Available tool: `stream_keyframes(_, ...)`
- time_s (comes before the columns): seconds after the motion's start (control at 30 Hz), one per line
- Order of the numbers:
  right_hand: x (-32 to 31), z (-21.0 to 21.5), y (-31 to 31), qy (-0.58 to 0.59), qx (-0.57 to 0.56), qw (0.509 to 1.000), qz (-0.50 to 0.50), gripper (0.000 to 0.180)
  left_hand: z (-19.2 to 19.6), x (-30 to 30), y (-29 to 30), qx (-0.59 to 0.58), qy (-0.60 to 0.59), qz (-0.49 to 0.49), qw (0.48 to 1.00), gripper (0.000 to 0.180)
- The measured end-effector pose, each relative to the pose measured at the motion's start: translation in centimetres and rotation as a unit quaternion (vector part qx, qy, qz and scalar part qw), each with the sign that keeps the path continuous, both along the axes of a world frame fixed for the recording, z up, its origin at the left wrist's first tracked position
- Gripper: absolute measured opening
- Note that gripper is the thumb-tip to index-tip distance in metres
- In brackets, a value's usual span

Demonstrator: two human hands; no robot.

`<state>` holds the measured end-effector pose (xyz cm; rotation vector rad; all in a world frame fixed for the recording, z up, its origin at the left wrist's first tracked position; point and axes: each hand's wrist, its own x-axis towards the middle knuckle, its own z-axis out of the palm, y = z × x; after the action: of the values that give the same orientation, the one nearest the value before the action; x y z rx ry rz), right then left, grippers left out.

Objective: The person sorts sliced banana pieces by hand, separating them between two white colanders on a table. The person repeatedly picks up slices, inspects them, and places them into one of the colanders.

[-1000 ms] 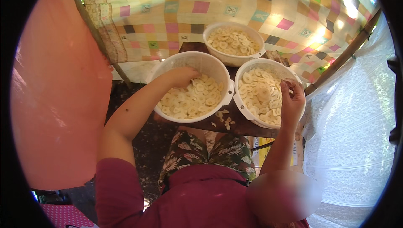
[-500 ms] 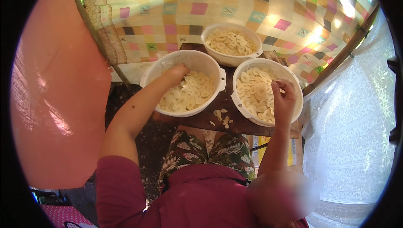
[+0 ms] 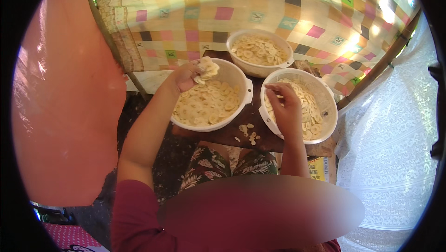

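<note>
My left hand (image 3: pixel 186 76) is closed around a small bunch of thin, pale banana slices (image 3: pixel 208 69), raised over the far left part of the left white basin (image 3: pixel 250 91). Many more round slices (image 3: pixel 204 105) fill the bottom of that basin. Over the left side of the right white basin (image 3: pixel 329 110) hovers my right hand (image 3: pixel 289 108), its fingers bent and the thumb drawn in toward them. Whatever it may hold is too small to make out. Pale slices (image 3: pixel 311 119) lie heaped beneath it.
A third white basin (image 3: pixel 260 69) of slices stands behind the other two. Several broken bits (image 3: pixel 253 137) lie on the dark wooden table (image 3: pixel 223 137) near its front edge. Around the table hang a checkered sheet (image 3: pixel 209 17), a pink-orange sheet (image 3: pixel 69 98) and white lace (image 3: pixel 381 159).
My left hand has come up out of the slices and now shows a bunch in its grip. My right hand has shifted left across the right basin.
</note>
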<state>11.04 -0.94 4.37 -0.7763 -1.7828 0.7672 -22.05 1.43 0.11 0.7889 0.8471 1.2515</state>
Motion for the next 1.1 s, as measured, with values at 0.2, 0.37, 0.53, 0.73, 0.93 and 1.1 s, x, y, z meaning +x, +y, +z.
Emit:
stream_keyframes(0.2, -5.2, -1.0, 1.3, -0.01, -0.057, 0.997, 0.052, 0.026, -0.1, 6.9, -3.3, 0.065, -0.117, 0.026, 0.991, 0.043)
stream_keyframes(0.37, -6.4, -2.0, 1.9, -0.041, -0.051, 0.997, 0.038, 0.036, -1.1, 10.1, -3.9, 0.045, -0.187, 0.085, 0.978, 0.04)
stream_keyframes(0.53, -5.5, -2.9, -0.6, -0.188, 0.083, 0.978, 0.017, 0.032, -2.0, 8.9, -3.5, 0.022, -0.267, 0.206, 0.941, 0.037)
stream_keyframes(0.73, -4.7, -2.8, -2.7, -0.406, 0.148, 0.901, 0.047, 0.034, -1.1, 8.6, -3.7, 0.051, -0.359, 0.252, 0.897, 0.041)
stream_keyframes(0.93, -4.0, -1.0, -2.6, -0.18, -0.002, 0.984, 0.007, 0.016, -1.3, 11.5, -4.6, 0.065, -0.365, 0.195, 0.908, 0.04)
stream_keyframes(1.1, -4.5, -1.2, -1.8, -0.035, -0.064, 0.997, -0.017, 0.024, -1.7, 15.6, -3.5, 0.106, -0.363, 0.19, 0.906, 0.036)
